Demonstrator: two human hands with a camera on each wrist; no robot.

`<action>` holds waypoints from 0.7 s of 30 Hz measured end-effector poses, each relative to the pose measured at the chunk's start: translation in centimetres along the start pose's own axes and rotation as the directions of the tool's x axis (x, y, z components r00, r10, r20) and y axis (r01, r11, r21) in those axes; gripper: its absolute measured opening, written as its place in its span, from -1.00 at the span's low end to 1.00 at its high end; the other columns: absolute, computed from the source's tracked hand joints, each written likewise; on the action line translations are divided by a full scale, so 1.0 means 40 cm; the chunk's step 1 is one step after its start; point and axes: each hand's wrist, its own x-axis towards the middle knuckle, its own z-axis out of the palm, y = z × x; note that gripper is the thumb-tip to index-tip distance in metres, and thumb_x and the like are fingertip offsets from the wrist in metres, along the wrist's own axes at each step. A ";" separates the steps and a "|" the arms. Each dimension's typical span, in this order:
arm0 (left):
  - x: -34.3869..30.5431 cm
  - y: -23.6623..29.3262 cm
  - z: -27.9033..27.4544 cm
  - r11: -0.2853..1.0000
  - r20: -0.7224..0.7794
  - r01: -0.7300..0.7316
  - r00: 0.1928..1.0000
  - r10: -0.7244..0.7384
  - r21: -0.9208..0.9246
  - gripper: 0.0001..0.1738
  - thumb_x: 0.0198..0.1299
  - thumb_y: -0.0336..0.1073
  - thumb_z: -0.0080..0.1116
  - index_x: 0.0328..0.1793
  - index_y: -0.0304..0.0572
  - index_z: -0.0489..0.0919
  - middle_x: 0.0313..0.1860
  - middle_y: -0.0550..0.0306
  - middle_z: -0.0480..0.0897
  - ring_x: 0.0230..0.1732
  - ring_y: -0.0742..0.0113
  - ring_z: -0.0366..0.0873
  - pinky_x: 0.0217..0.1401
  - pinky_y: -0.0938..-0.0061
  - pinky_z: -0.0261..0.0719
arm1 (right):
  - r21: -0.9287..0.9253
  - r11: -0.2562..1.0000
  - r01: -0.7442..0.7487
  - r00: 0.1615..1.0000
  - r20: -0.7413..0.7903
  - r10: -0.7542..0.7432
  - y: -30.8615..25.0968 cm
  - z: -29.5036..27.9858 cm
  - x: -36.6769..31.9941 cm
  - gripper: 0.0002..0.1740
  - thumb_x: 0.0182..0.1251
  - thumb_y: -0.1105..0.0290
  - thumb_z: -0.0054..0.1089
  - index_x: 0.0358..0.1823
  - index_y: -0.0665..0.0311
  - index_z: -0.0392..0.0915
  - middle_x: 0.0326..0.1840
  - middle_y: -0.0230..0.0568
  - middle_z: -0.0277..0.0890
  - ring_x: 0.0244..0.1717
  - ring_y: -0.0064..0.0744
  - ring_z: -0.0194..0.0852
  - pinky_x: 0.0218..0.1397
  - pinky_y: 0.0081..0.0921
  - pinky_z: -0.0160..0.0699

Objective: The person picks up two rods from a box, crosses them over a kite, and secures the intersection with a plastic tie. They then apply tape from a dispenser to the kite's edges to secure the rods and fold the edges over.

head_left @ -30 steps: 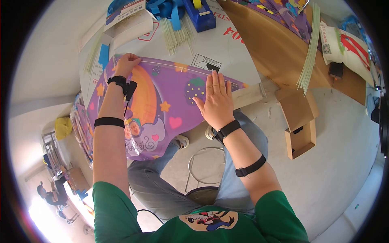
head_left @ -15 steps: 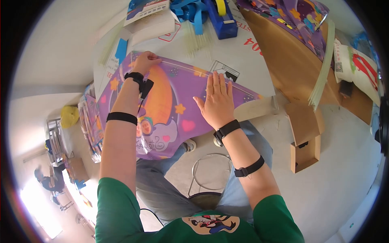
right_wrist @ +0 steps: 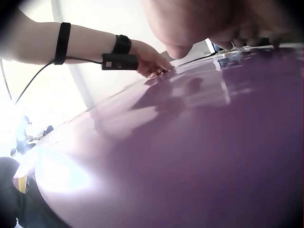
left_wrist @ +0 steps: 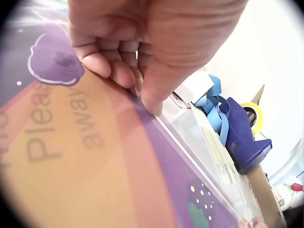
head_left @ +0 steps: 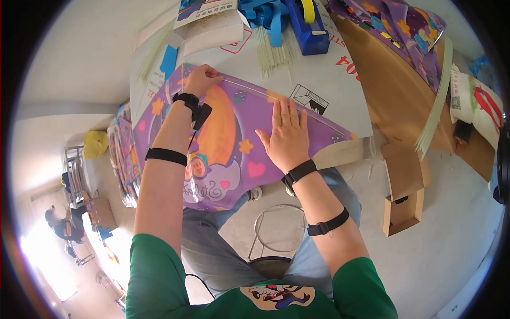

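A purple printed plastic sheet [head_left: 257, 135] with stars, hearts and a large orange shape lies over the front of a board. My left hand [head_left: 202, 81] pinches its far edge near the left corner. In the left wrist view, the thumb [left_wrist: 154, 92] and curled fingers meet at that edge, beside a thin white strip [left_wrist: 183, 147] running along it. My right hand [head_left: 287, 139] rests palm down on the sheet, fingers straight and fingertips right at the strip. From the right wrist, the sheet's glossy surface [right_wrist: 190, 156] fills most of the view, with the left hand beyond.
On the white printed board [head_left: 234, 61] stand an open carton [head_left: 215, 34], blue ribbon [head_left: 273, 24], a bundle of pale thin sticks [head_left: 273, 58] and a blue tape dispenser [head_left: 309, 34]. More sticks [head_left: 438, 106] lean at the right. A small open cardboard box [head_left: 404, 212] sits on the floor.
The head view has shifted, so the scene sits farther right. My right hand has slid left along the sheet's edge, toward my left hand, which keeps its pinch near the corner.
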 end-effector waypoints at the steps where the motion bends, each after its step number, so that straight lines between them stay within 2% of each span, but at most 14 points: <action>1: -0.001 0.002 0.000 1.000 -0.002 0.001 1.000 -0.001 0.003 -0.63 -0.10 -0.23 0.43 -0.24 -0.32 0.58 -0.37 0.13 0.63 -0.31 0.41 0.56 -0.20 0.53 0.53 | 0.017 1.000 0.010 1.000 -0.002 -0.010 -0.005 -0.001 0.003 -0.12 0.28 -0.12 -0.02 0.41 0.45 0.06 0.50 -0.01 -0.03 0.53 -0.13 -0.17 0.51 -0.05 -0.23; 11: 0.000 0.000 0.001 1.000 -0.005 0.011 1.000 -0.011 0.008 -0.63 -0.10 -0.22 0.42 -0.23 -0.30 0.59 -0.36 0.13 0.63 -0.31 0.39 0.57 -0.21 0.52 0.54 | 0.006 1.000 0.020 0.996 0.082 -0.020 0.010 -0.020 0.009 -0.15 0.31 -0.11 -0.06 0.40 0.43 0.09 0.49 -0.04 0.00 0.51 -0.16 -0.13 0.49 -0.04 -0.16; 21: -0.005 0.017 -0.005 0.997 0.000 0.019 1.000 -0.019 0.068 -0.63 -0.09 -0.21 0.42 -0.23 -0.28 0.58 -0.37 0.12 0.63 -0.31 0.36 0.58 -0.20 0.50 0.54 | 0.006 1.000 0.024 0.997 0.077 -0.025 0.012 -0.026 0.010 -0.15 0.29 -0.09 -0.02 0.40 0.43 0.10 0.48 -0.05 0.04 0.50 -0.17 -0.10 0.48 -0.04 -0.15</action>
